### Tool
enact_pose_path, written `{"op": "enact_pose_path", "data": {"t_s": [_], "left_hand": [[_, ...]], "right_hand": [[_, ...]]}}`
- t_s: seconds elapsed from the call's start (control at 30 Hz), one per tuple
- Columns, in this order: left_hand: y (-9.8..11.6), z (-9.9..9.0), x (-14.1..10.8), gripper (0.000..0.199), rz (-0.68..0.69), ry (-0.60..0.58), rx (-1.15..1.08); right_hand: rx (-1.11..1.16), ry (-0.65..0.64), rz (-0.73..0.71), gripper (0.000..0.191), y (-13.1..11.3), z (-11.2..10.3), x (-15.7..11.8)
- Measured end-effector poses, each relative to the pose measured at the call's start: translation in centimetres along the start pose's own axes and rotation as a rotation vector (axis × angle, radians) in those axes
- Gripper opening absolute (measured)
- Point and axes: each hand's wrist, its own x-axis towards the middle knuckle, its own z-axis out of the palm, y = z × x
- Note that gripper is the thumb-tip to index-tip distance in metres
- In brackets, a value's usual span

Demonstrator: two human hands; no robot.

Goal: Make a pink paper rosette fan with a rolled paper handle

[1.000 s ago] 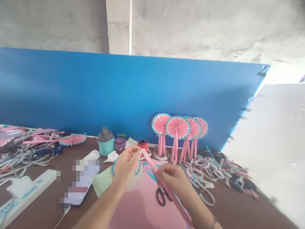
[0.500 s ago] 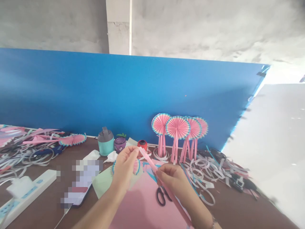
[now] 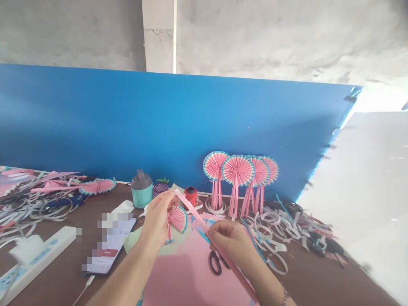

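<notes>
A long pink paper strip point(image 3: 194, 211) runs slanting between my two hands. My left hand point(image 3: 160, 210) pinches its upper end. Farther down, my right hand point(image 3: 227, 238) grips the strip between thumb and fingers, and its lower part passes along my right forearm. Just behind my left hand lies a pleated pink paper fan point(image 3: 178, 219) with a blue edge, partly hidden by that hand. Black-handled scissors point(image 3: 215, 262) rest on a pink paper sheet point(image 3: 181, 276) under the strip; their blades are covered by my right hand and the strip.
Several finished pink paper fans point(image 3: 237, 170) lean on the blue partition point(image 3: 127, 127). A teal cup point(image 3: 142, 193), a red container point(image 3: 190, 196), a phone point(image 3: 116, 244) and a power strip point(image 3: 41, 259) stand or lie leftward. Curled white strips point(image 3: 270, 227) clutter the right.
My left hand has moved left and slightly up with the strip's end, uncovering more of the pleated fan behind it. My right hand has barely moved and keeps its hold.
</notes>
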Motion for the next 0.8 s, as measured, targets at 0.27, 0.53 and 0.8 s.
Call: {"op": "enact_pose_path", "data": {"t_s": [0.27,0.53,0.8], "left_hand": [[0.4,0.5,-1.5,0.036,0.118,-0.175,0.017],[-0.3,1.7,-2.7,0.058,-0.052,-0.265,-0.123],[-1.7,2.0,-2.8,0.05,-0.09,-0.338,-0.032]], "right_hand": [[0.168,-0.043,-0.073,0.029,0.2,-0.2,0.1],[0.239,-0.06,-0.078,0.034,0.1,0.0,0.1],[0.188,-0.099,-0.039,0.029,-0.1,0.5,0.0]]}}
